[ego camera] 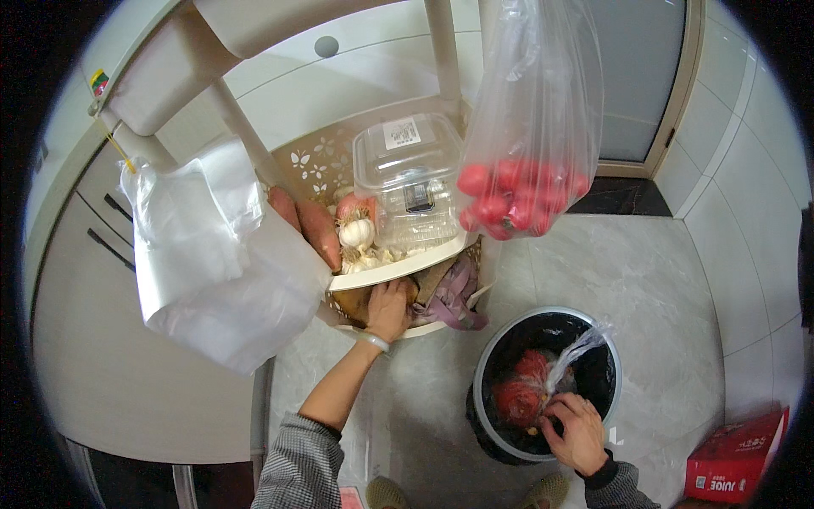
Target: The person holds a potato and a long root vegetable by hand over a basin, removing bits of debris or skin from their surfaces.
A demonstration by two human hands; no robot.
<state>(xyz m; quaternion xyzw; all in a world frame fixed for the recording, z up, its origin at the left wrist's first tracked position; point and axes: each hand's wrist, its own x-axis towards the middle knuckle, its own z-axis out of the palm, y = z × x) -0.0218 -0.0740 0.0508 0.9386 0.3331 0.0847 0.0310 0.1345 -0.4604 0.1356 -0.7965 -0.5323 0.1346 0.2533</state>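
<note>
My left hand [389, 312] reaches into the lower tier of a beige plastic rack [407, 267], against a large yellowish-brown item [351, 304]. Its fingertips are partly hidden under the upper tier's rim, so I cannot tell whether it grips the item. Beside it lies a bundle of mauve cloth straps [453, 296]. Over the near right rim of a black-lined waste bin [548, 310] is my right hand [575, 432], fingers bent. Inside the bin, near those fingertips, are a red net-like bundle [523, 397] and a twisted clear plastic bag [575, 350]. Any grip there is unclear.
Garlic [357, 234], sweet potatoes [318, 232] and a clear plastic container [407, 172] fill the upper tier. A bag of tomatoes [512, 197] hangs at right, white plastic bags [216, 267] at left. A red box [731, 461] sits on the floor.
</note>
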